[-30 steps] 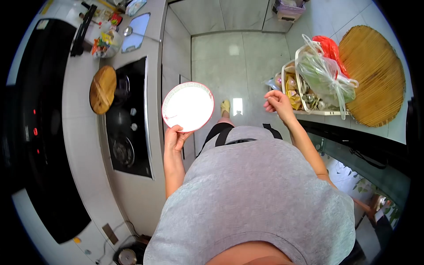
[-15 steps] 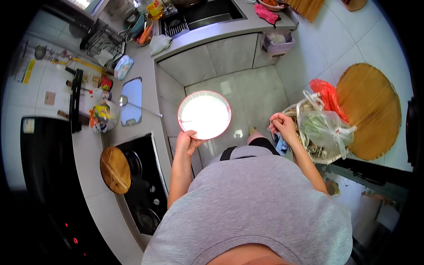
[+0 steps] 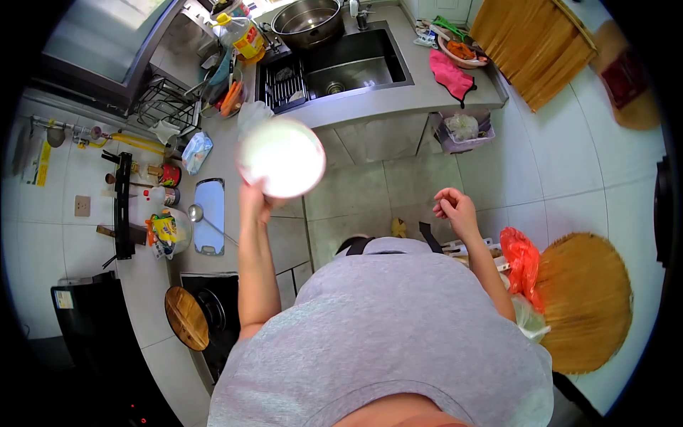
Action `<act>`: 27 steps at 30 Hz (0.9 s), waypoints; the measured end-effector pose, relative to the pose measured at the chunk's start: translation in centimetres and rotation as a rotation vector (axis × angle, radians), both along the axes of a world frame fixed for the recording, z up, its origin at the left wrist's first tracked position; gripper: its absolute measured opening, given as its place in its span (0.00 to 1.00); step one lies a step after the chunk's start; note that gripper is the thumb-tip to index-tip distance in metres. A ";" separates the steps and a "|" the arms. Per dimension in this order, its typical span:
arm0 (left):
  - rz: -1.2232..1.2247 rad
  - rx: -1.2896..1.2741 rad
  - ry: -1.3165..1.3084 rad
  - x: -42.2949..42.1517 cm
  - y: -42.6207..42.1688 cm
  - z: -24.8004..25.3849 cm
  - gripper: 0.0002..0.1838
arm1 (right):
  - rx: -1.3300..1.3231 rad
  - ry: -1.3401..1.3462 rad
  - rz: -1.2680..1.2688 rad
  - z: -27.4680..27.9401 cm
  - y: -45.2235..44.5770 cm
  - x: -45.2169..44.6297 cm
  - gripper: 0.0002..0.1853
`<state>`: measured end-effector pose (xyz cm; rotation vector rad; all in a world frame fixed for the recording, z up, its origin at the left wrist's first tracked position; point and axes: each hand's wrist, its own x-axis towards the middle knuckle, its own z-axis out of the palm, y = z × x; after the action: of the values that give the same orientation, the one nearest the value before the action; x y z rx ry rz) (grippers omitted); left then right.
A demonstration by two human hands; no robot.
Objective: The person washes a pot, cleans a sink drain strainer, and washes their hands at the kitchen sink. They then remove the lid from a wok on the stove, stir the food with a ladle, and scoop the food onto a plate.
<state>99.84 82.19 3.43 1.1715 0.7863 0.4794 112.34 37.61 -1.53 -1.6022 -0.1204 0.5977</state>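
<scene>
A round white bowl [image 3: 283, 158] with a red rim hangs over the counter's edge, its inside bright and slightly blurred. My left hand [image 3: 255, 199] grips the near side of its rim, thumb on top. Off to the right, my right hand [image 3: 457, 211] is in the air above the floor, its fingers loosely curled with nothing visible in them. Ahead of the bowl is the sink [image 3: 356, 71], holding a black rack [image 3: 286, 84] on its left side. A large steel pot [image 3: 307, 21] stands behind the sink.
On the left counter are a ladle [image 3: 196, 213], a blue-edged board [image 3: 209, 192], a wipes pack [image 3: 196, 152] and a wooden lid [image 3: 186, 318] by the stove. Pink gloves [image 3: 451, 77] lie right of the sink. A red bag [image 3: 521, 263] and round wooden board [image 3: 587, 306] are at right.
My left hand has carried the bowl forward and left, toward the counter and sink. The view has shifted, bringing more of the sink into sight. My right hand has moved away from the bagged vegetables.
</scene>
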 end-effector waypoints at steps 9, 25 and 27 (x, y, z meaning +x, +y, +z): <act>0.491 1.501 -0.044 18.0 6.7 14.1 0.15 | -0.179 -0.099 0.080 -1.0 5.0 7.5 0.06; 0.569 1.526 -0.396 34.0 19.7 13.1 0.17 | -0.321 -0.057 -0.075 2.1 15.3 15.2 0.07; 0.492 1.346 -0.294 35.6 20.8 11.3 0.16 | -0.364 -0.035 -0.051 1.8 16.1 15.5 0.07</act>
<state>135.47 102.95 14.68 2.0442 0.4240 1.7133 127.89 53.69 0.31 -1.9619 0.0045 0.5751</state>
